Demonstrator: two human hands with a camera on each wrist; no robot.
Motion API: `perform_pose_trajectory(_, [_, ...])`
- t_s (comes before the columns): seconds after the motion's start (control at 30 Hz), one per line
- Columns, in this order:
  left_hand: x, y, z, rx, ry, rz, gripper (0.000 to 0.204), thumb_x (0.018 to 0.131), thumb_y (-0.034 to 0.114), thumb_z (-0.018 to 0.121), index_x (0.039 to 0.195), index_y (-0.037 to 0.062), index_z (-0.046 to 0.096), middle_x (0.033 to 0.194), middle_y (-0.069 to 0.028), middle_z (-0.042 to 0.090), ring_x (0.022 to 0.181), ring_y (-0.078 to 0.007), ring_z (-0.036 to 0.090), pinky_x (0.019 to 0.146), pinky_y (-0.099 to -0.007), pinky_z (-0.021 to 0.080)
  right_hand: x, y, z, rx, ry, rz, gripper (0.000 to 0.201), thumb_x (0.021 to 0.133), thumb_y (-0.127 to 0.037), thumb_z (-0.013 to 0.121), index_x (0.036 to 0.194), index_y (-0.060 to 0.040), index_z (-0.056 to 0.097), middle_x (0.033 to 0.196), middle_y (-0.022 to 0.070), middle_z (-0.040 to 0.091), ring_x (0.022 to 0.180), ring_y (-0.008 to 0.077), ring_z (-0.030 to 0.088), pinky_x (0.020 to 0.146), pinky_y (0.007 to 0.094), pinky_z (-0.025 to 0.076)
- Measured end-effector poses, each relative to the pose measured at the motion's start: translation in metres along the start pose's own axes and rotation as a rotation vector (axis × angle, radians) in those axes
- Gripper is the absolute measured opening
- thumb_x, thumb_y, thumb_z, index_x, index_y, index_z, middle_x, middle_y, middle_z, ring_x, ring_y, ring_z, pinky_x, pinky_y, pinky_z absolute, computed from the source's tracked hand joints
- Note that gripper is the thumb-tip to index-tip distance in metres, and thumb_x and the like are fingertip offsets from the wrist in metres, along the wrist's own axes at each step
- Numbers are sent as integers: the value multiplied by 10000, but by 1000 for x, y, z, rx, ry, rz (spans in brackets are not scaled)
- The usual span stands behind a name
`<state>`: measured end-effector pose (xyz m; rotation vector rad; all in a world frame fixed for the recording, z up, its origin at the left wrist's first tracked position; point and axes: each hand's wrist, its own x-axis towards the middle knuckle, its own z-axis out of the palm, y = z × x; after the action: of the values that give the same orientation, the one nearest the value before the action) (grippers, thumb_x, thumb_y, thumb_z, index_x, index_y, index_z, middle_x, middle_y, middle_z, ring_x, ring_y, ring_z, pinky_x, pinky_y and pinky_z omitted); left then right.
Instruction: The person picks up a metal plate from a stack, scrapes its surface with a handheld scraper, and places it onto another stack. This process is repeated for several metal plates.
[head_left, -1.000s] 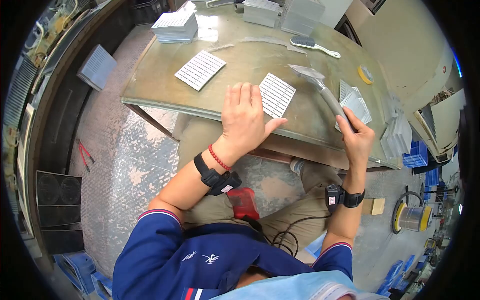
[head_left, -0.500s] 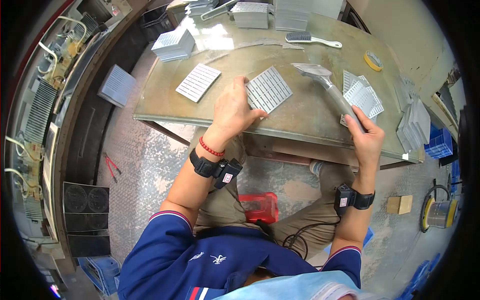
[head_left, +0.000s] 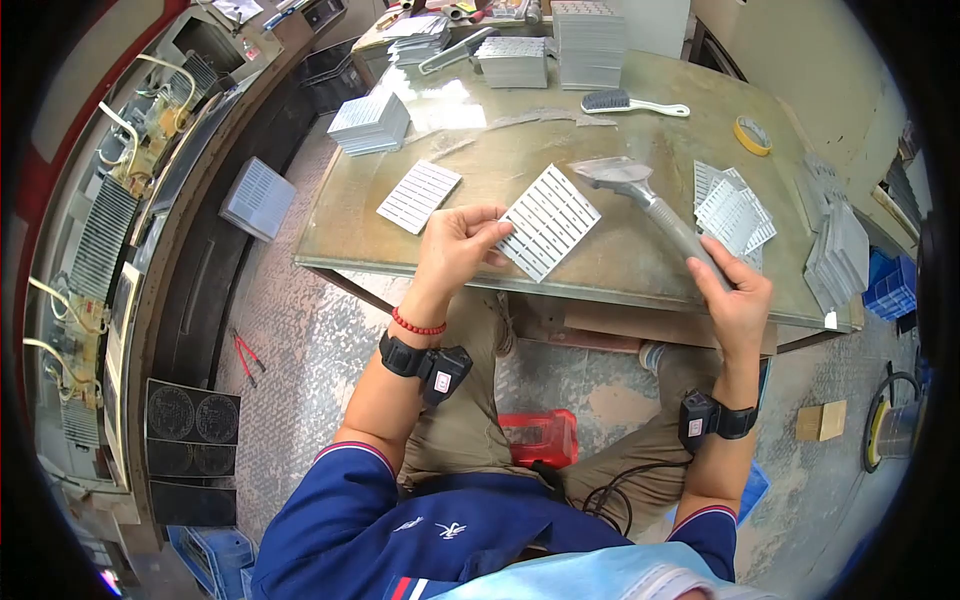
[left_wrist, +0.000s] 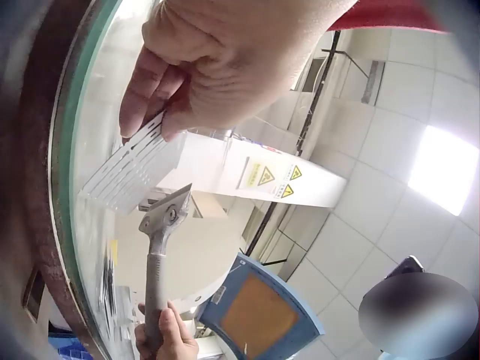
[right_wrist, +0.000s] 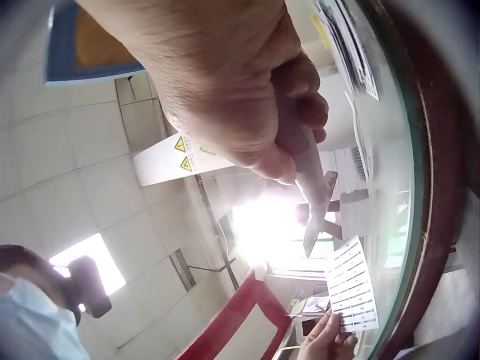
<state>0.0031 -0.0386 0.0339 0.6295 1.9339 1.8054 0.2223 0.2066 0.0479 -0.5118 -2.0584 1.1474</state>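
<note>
A white slotted rectangular plate (head_left: 548, 222) is being pinched by the left hand (head_left: 455, 248) fingers above the glass-topped counter (head_left: 620, 262). A grey metal scraper (head_left: 645, 203) is being gripped by the right hand (head_left: 738, 295), its fingers wrapped around the handle.

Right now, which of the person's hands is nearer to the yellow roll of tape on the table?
Right. The right hand grips the scraper handle at the table's near edge, on the same side as the yellow tape roll. The left hand, pinching the slotted white plate, is farther away.
</note>
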Motion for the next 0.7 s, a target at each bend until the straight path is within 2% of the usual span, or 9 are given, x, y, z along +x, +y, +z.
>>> perform_pose_trajectory(0.03, [-1,0,0,-1,1,2,239,896,56,658,1105,-60,671,919,-98,719,718,-107,667,580,-221,562,-2,-3,1,0,0,-3,314,784,-75,768,1071,35,704,904,106,733,786,103,635,720,230,493])
perform_pose_trajectory(0.13, [-3,1,3,-44,-18,12,231,894,53,662,1095,-61,673,913,-97,720,709,-103,663,575,-219,560,-5,-12,7,-73,-31,-176,313,762,-59,771,1052,38,707,877,147,726,757,141,663,680,253,503])
perform_pose_trajectory(0.23, [-6,4,7,-23,-23,6,221,890,49,666,1086,-54,678,910,-94,721,712,-99,662,573,-217,558,-7,-13,14,-65,-9,-245,294,768,-55,764,1042,34,710,884,156,726,743,151,668,671,260,506])
perform_pose_trajectory(0.47, [-14,12,15,33,-9,72,201,889,34,656,1072,-44,689,906,-94,724,722,-103,669,567,-223,559,-7,-13,9,-85,-7,-210,287,771,-57,761,1038,36,709,891,160,726,734,155,671,664,262,508])
perform_pose_trajectory(0.53, [-16,15,17,55,-1,90,196,888,24,645,1065,-45,692,903,-103,728,711,-114,676,559,-230,562,-7,-17,8,-57,-31,-124,287,774,-60,759,1039,38,707,891,162,725,731,157,670,659,261,505])
perform_pose_trajectory(0.67, [-24,24,22,205,59,137,203,884,24,658,1067,-59,686,897,-107,726,705,-111,671,553,-230,558,-10,-18,12,-88,12,-146,289,783,-59,753,1049,41,702,883,162,725,720,155,663,660,261,502])
perform_pose_trajectory(0.7, [-26,25,23,272,81,151,217,883,28,669,1079,-66,678,889,-106,723,697,-100,661,547,-221,551,-10,-14,15,-137,93,-239,285,793,-64,748,1055,38,701,881,166,724,720,157,662,665,260,500])
